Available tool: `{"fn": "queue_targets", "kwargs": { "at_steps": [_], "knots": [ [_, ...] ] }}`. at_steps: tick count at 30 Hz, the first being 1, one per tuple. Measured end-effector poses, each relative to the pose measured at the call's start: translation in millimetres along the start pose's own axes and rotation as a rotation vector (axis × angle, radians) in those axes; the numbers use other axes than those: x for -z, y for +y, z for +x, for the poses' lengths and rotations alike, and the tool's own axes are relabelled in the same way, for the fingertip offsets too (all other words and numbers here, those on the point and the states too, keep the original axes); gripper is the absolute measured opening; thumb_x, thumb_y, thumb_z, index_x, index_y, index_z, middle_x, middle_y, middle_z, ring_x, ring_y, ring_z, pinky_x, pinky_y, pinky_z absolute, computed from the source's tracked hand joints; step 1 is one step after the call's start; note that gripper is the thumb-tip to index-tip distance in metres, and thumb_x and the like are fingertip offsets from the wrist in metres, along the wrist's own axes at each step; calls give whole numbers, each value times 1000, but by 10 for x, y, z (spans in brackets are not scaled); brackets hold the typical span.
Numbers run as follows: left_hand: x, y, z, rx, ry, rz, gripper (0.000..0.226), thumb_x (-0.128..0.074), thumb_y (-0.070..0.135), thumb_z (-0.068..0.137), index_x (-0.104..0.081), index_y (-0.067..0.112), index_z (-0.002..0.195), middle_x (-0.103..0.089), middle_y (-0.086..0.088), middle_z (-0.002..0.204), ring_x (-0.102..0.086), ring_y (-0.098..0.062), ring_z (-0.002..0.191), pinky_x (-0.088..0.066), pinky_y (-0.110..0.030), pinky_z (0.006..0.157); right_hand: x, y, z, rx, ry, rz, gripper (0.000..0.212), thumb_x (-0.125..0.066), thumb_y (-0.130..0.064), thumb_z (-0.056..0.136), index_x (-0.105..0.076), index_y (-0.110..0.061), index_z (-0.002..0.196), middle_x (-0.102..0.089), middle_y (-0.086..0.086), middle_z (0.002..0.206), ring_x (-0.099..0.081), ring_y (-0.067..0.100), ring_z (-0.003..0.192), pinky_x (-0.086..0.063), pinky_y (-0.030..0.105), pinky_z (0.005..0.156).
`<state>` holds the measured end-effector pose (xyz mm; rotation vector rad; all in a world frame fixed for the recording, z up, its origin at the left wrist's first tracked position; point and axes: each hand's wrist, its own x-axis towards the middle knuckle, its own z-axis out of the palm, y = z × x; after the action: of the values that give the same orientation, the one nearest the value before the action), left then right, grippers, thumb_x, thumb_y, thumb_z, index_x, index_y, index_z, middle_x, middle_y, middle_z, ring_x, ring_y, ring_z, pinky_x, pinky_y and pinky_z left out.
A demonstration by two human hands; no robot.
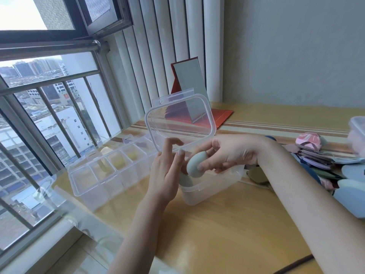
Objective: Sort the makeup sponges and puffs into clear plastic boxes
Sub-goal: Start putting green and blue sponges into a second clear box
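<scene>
A clear plastic box [207,191] stands on the wooden table with its hinged lid [179,119] raised. My right hand [227,153] holds a pale green egg-shaped makeup sponge [194,165] just above the box's open top. My left hand [167,169] is at the box's left rim, fingertips touching the lid's lower edge; a second pale green sponge [185,179] shows in the box behind it. A heap of puffs and sponges [324,161] in pink, purple and blue lies at the right.
A long clear divided organiser [110,173] with yellowish sponges in some cells lies left of the box. A red-framed standing mirror [189,86] is behind it. Another clear box [357,133] is at the right edge. A window with railing runs along the left.
</scene>
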<state>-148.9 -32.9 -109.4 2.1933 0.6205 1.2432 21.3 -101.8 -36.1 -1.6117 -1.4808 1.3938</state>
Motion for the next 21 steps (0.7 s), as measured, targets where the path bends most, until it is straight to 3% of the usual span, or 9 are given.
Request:
{"fn": "queue_targets", "kwargs": {
  "at_steps": [5, 8, 11, 14, 18, 21],
  "knots": [
    [-3, 11, 6, -4, -2, -16, 40, -25, 57, 89, -44, 25, 104, -63, 2, 61, -58, -12, 57, -44, -36, 63, -122, -71, 27, -44, 61, -330, 34, -78, -14, 79, -58, -18, 106, -61, -10, 66, -56, 2, 57, -44, 15, 53],
    [-13, 0, -6, 10, 7, 15, 31, -24, 54, 90, -43, 32, 101, -62, 9, 63, -57, -17, 63, -45, -41, 67, -211, -106, 81, -41, 40, -397, 24, -74, -7, 79, -64, -25, 89, -59, -8, 73, -56, 7, 66, -45, 16, 54],
    [-16, -6, -2, 8, 5, 20, 32, -24, 52, 91, -44, 29, 100, -61, 11, 60, -55, -20, 63, -43, -42, 67, -261, -104, 125, -39, 50, -418, 33, -73, 2, 75, -67, -31, 79, -58, -9, 70, -57, 8, 65, -47, 16, 55],
    [-13, 2, 1, 4, -2, 19, 32, -24, 52, 92, -44, 27, 98, -62, 7, 60, -57, -21, 62, -44, -45, 68, -275, -91, 143, -33, 33, -448, 33, -77, -1, 70, -71, -33, 76, -60, -15, 67, -58, 1, 65, -45, 14, 56],
    [-16, 13, 4, -7, 1, 17, 34, -24, 50, 92, -45, 24, 98, -61, 7, 59, -58, -19, 60, -46, -46, 68, -233, -114, 110, -40, -76, -416, 33, -72, 0, 75, -75, -33, 81, -70, -15, 81, -65, 1, 78, -47, 10, 62],
    [-17, 16, 1, -15, -1, 7, 35, -24, 50, 93, -45, 23, 97, -62, 6, 58, -57, -16, 58, -46, -44, 67, -193, -98, 90, -69, -149, -352, 30, -66, -2, 85, -75, -26, 99, -73, -3, 106, -69, 8, 98, -53, 15, 76]
  ]
}}
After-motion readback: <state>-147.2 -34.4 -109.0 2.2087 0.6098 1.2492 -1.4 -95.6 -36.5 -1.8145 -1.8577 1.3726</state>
